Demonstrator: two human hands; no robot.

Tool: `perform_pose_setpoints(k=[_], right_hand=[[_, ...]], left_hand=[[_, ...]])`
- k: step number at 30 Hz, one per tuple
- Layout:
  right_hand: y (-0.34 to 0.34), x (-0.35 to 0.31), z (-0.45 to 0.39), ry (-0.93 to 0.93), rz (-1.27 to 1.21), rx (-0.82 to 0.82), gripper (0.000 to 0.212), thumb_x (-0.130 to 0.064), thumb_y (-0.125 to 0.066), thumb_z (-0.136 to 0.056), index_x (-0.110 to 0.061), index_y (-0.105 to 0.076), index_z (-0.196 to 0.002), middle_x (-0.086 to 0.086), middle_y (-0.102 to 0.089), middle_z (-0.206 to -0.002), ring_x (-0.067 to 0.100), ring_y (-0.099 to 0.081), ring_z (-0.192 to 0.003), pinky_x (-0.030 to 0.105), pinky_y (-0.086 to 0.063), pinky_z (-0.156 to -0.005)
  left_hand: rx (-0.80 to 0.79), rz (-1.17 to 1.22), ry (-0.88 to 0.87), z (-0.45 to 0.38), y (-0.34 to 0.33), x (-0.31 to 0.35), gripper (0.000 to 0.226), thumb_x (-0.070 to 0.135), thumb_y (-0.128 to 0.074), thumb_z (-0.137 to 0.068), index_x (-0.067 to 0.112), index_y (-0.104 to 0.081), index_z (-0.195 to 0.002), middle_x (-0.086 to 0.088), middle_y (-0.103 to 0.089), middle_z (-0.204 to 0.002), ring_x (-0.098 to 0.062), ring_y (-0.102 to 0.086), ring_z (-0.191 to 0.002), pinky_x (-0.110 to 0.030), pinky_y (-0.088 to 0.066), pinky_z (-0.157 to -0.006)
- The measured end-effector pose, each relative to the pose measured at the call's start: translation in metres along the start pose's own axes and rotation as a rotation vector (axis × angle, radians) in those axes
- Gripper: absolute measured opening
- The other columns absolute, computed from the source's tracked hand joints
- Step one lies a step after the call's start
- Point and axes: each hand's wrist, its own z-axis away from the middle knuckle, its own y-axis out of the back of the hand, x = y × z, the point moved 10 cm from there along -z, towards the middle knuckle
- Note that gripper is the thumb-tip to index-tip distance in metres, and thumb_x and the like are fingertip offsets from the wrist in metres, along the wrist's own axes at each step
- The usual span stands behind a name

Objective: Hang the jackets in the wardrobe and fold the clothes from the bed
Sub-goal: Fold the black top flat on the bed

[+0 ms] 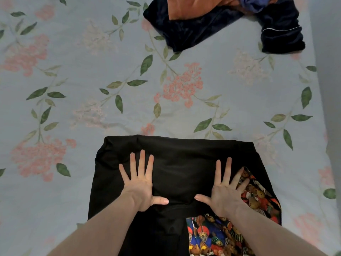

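Head camera, looking down at a bed. Two bare forearms reach forward from the bottom edge. The left hand [142,185] lies flat, palm down, fingers straight and spread, on a black garment [177,163]. The right hand [225,189] lies the same way just to its right, fingers fanned, thumbs pointing toward each other with a narrow gap between them. Neither hand curls round or pinches any cloth; both press downward, which reads as smoothing or flattening the fabric so that a fold lies neat.

The black garment spreads under both palms and runs beyond the fingertips to a straight far edge that looks like a fold line. Under the outer fingers of the right hand, and toward the wrist on that side, a colourful cloth printed with bears [258,196] shows from beneath the black one; whether it is a lining or a separate piece cannot be told.

The floral bedsheet [92,89], pale blue with pink blossoms and green leaves, carries everything. Well beyond the fingertips, toward the far right, lies a crumpled heap waiting its turn: a dark navy garment [193,30] with an orange cloth [188,8] and a bluish cloth [252,4] on top of it.

No wardrobe is in view.
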Motion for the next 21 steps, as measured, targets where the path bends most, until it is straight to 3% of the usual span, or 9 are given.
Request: perform_pose_setpoints(k=[3,8,13,17,21], right_hand=[[-0.001,0.001,-0.002,-0.018,-0.006,0.014,0.133,-0.098,0.006,-0.044,-0.015,0.06,-0.131,0.021,0.063,-0.139,0.063,0.028,-0.142,0.076,0.001,-0.118],[-0.004,0.003,-0.008,0.001,0.024,0.098,0.132,-0.098,-0.026,-0.073,-0.016,0.059,-0.132,0.019,0.066,-0.136,0.062,0.031,-0.142,0.075,0.001,-0.118],[-0.004,0.003,-0.004,0.054,0.003,0.229,0.122,-0.094,-0.023,-0.079,-0.021,0.05,-0.143,0.015,0.056,-0.149,0.058,0.026,-0.147,0.072,0.002,-0.119],[-0.009,0.007,0.011,0.136,-0.081,0.375,0.099,-0.078,-0.025,-0.095,-0.025,0.031,-0.157,0.008,0.034,-0.166,0.046,0.015,-0.155,0.065,-0.002,-0.123],[-0.011,0.022,0.047,0.262,-0.273,0.514,0.078,-0.058,-0.04,-0.103,-0.024,-0.007,-0.165,0.005,0.003,-0.173,0.032,-0.005,-0.159,0.052,-0.017,-0.127]], left_hand=[[0.0,0.004,0.003,-0.001,0.0,0.001,0.15,0.099,-0.05,-0.061,0.018,0.057,-0.129,-0.012,0.069,-0.132,-0.044,0.057,-0.127,-0.074,0.02,-0.111],[0.071,-0.007,-0.01,0.0,0.003,0.001,0.145,0.097,-0.046,-0.066,0.018,0.056,-0.132,-0.013,0.066,-0.136,-0.044,0.054,-0.131,-0.075,0.017,-0.113],[0.209,0.016,-0.078,0.009,0.009,0.002,0.129,0.093,-0.037,-0.077,0.022,0.046,-0.145,-0.009,0.055,-0.15,-0.04,0.048,-0.139,-0.071,0.016,-0.116],[0.444,0.152,-0.18,0.039,0.012,-0.008,0.091,0.075,-0.032,-0.095,0.032,0.014,-0.162,0.002,0.025,-0.169,-0.029,0.026,-0.154,-0.06,0.002,-0.126],[0.684,0.397,-0.123,0.095,-0.001,-0.037,0.066,0.055,-0.043,-0.103,0.024,-0.03,-0.16,-0.004,-0.021,-0.169,-0.028,-0.018,-0.156,-0.05,-0.025,-0.125]])
